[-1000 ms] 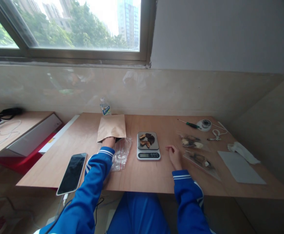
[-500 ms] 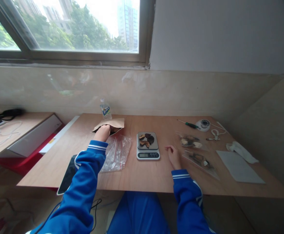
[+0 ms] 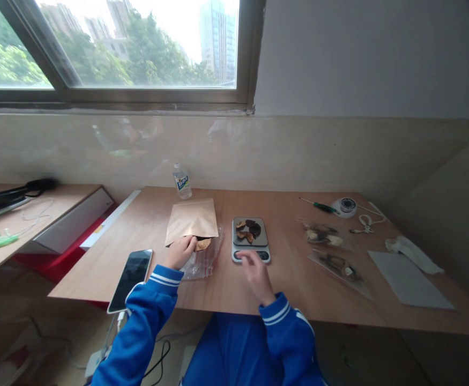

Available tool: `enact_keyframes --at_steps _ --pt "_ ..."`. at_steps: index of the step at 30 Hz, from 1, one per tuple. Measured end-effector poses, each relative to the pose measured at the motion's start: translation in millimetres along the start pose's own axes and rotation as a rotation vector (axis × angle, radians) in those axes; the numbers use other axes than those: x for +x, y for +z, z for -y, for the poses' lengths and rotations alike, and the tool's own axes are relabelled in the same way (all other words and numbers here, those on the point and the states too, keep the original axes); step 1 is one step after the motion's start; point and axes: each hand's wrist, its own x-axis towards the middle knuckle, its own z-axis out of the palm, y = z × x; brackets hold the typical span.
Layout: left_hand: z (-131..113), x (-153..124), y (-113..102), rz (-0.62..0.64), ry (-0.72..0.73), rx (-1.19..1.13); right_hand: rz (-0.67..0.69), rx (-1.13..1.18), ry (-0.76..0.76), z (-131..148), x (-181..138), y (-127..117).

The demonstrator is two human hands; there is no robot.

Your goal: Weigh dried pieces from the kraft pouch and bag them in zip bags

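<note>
My left hand (image 3: 181, 253) is closed at the mouth of a brown paper bag (image 3: 192, 217), pinching a dried tan slice (image 3: 203, 244) that shows at the opening. Under the bag lies a clear zip bag (image 3: 204, 267). A white kitchen scale (image 3: 251, 253) stands to the right, with several dark and tan dried slices (image 3: 253, 229) on its metal plate. My right hand (image 3: 256, 272) hovers by the scale's front edge, fingers loosely apart with nothing visible in them; they hide part of the display.
A tablet (image 3: 132, 281) lies at the front left, and a plastic bottle (image 3: 183, 183) stands behind the paper bag. On the right are clear bags of dried pieces (image 3: 323, 235), a screwdriver (image 3: 323, 207), a white camera (image 3: 345, 207), a white sheet (image 3: 409, 281) and a crumpled white cloth (image 3: 415, 254).
My left hand has drawn back from inside the paper bag with a dried slice. The bag now lies flatter, its mouth toward me. My right hand has moved left to the scale's front.
</note>
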Motion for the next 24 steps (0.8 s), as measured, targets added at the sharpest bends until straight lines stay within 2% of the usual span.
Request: enact_keyframes --at_steps 1,5,8,10,12,15,20,21,24 --pt "-2 -3 5 0.012 -0.004 -0.027 0.039 0.080 0.037 9 -2 21" --pt "-7 -12 22 0.017 -0.003 -0.070 0.006 0.422 0.287 23 3 93" --pt "-7 -15 30 -0.021 0.023 -0.044 -0.041 0.556 0.366 18 12 117" --pt "-6 -17 32 -0.039 0.036 -0.017 -0.056 0.563 0.373 12 15 116" --pt "-4 -17 31 -0.035 0.022 0.054 -0.071 0.536 0.378 4 13 100" --pt "-3 -15 29 0.010 -0.047 0.206 -0.167 0.408 0.364 -15 10 54" --pt "-4 -12 32 0.063 -0.109 0.263 -0.540 0.027 0.250 -54 31 -33" --pt "-4 -11 33 0.058 -0.122 0.267 -0.560 -0.010 0.249 -61 39 -44" --pt "-5 -6 37 0.026 -0.163 0.253 -0.445 -0.012 0.300 -72 62 -61"
